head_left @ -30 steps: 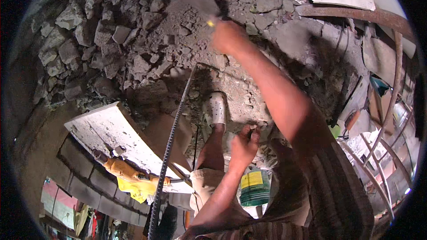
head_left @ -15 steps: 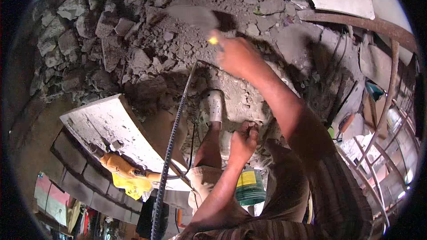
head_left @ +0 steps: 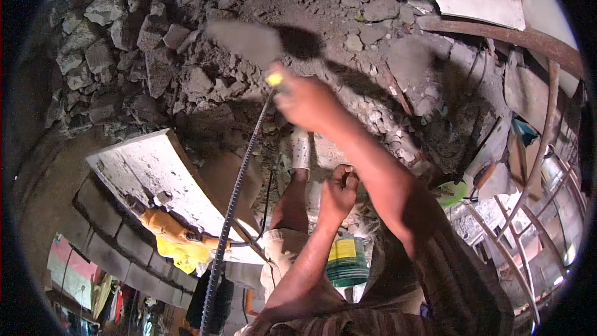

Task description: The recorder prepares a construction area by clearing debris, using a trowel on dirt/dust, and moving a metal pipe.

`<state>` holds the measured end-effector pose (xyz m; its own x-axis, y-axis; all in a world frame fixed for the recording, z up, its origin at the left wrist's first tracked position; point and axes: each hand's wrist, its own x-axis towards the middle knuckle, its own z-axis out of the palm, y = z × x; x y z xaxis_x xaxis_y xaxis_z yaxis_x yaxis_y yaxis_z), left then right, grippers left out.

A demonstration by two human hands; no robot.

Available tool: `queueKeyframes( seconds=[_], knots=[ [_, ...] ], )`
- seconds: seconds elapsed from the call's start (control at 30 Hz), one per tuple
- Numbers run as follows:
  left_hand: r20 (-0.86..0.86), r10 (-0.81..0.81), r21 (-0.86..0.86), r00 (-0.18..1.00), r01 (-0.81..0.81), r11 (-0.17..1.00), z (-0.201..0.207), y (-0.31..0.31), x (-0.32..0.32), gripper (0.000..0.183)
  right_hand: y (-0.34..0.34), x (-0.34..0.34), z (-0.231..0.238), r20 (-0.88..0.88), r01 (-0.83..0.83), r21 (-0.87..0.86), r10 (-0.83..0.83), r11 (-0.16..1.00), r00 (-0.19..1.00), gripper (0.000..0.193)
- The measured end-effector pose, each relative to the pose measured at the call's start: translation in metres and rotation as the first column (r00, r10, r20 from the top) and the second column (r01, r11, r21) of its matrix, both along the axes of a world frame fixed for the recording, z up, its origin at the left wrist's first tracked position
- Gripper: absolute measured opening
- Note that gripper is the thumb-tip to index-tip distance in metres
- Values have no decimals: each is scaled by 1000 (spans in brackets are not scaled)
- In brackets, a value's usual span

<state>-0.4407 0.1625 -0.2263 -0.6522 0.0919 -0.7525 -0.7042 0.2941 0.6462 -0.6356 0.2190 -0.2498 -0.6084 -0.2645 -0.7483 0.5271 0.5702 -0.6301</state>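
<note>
My right hand (head_left: 303,101) is closed round the handle of a trowel (head_left: 247,42), which has a yellow part by the grip. Its grey blade, blurred by motion, points away to the left above loose dirt and broken stones (head_left: 199,81). Close to my body, my left hand (head_left: 339,194) is curled into a fist with the fingertips pressed together; whatever may be inside is hidden. A ribbed steel bar (head_left: 239,180) slants up from the lower edge, its top end near my right hand. Below my left hand stands a green bucket (head_left: 346,266) with a yellow label.
To the left, an orange-and-grey power tool (head_left: 168,225) lies on a pale board (head_left: 186,177), above a yellow bag (head_left: 183,255). Stones pile up at the far left. A rusty curved metal bar (head_left: 507,34) and a metal frame (head_left: 519,242) stand on the right.
My right hand and the trowel have swept left and slightly nearer. My left hand stays closed in about the same place. More of a green round thing shows at the right.
</note>
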Motion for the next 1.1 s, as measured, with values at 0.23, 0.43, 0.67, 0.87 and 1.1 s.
queueKeyframes(
  seconds=[0.23, 0.43, 0.67, 0.87, 1.1],
  knots=[
    [99, 17, -41, 995, -13, 999, 1, 1, 2, 16, 114, 180, -40, 149, 361, -44, -351, 932, 924, 44],
    [223, -681, 42, 697, 691, 721, 12, 15, 21, 25, 100, 280, -137, 353, 404, 28, -388, 914, 852, 41],
    [342, -637, -56, 691, 691, 721, 17, 7, 20, 28, -8, 169, -141, 411, -98, -20, 98, 995, 907, 46],
    [293, -669, 12, 683, 697, 717, 16, 3, 50, 32, 94, 222, -130, 159, 186, 319, -245, 929, 956, 45],
    [281, -658, -82, 698, 701, 709, 10, -1, 78, 32, 97, 268, -61, 367, 323, -56, -281, 945, 887, 44]
  ],
)
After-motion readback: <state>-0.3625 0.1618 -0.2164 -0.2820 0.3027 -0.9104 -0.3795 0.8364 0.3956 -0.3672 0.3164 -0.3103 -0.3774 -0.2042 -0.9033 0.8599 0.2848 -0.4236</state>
